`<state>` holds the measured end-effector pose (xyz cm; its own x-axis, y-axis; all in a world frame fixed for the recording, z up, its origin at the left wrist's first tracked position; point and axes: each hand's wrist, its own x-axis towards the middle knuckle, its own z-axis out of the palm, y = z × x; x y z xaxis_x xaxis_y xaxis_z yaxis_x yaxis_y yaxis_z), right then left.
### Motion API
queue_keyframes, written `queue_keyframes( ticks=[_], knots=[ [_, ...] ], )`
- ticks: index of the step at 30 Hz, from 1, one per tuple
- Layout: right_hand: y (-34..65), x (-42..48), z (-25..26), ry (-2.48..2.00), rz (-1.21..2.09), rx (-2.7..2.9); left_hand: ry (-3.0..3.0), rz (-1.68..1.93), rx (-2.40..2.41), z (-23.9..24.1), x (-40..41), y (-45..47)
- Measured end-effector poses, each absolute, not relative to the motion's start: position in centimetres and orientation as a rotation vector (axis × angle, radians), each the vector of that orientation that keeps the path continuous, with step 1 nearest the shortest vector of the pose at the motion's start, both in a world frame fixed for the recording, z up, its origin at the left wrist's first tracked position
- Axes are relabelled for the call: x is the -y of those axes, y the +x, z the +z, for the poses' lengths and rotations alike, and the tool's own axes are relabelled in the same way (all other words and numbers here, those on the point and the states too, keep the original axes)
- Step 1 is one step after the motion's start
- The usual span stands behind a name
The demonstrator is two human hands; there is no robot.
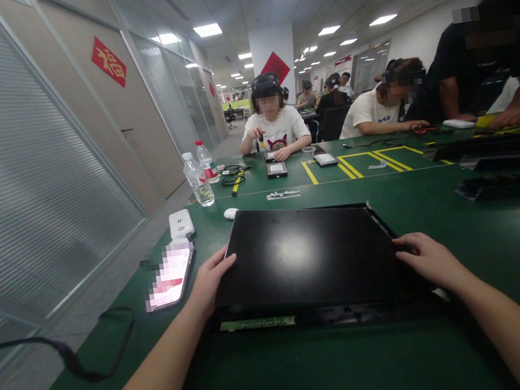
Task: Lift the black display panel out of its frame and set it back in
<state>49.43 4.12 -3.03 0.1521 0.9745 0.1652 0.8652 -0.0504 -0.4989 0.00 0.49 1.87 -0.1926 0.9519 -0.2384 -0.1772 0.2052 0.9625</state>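
A large flat black panel (307,256), like a display screen, lies on the green table (275,373) in front of me, with a green circuit strip along its near edge. My left hand (209,283) grips the panel's left edge, thumb on top and fingers curled under. My right hand (426,259) rests on the panel's right edge, fingers bent over it.
A phone (171,277), a white power bank (181,223) and a white mouse (230,213) lie at the left, with two water bottles (198,179) behind. A black cable (70,360) trails off the table's left edge. Other people sit at the far side; black panels lie at the right.
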Motion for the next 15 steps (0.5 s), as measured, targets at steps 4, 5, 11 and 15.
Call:
queue_keyframes(
  ticks=[4, 5, 11, 15],
  knots=[
    [49.33, -4.08, -3.02, -1.931, 0.298, 1.739, 0.943, 1.352, -1.366, 1.33, -0.88, -0.58],
    [49.31, -4.09, -3.02, -1.923, 0.3, 1.739, 0.969, 1.37, -1.36, 1.19, -1.03, -0.68],
    [49.21, -4.11, -2.92, -1.904, 0.312, 1.719, 1.073, 1.383, -1.293, 1.18, -1.23, -0.68],
    [49.24, -4.11, -2.77, -1.906, 0.361, 1.654, 1.094, 1.385, -1.267, 1.89, -0.78, -0.39]
  ],
)
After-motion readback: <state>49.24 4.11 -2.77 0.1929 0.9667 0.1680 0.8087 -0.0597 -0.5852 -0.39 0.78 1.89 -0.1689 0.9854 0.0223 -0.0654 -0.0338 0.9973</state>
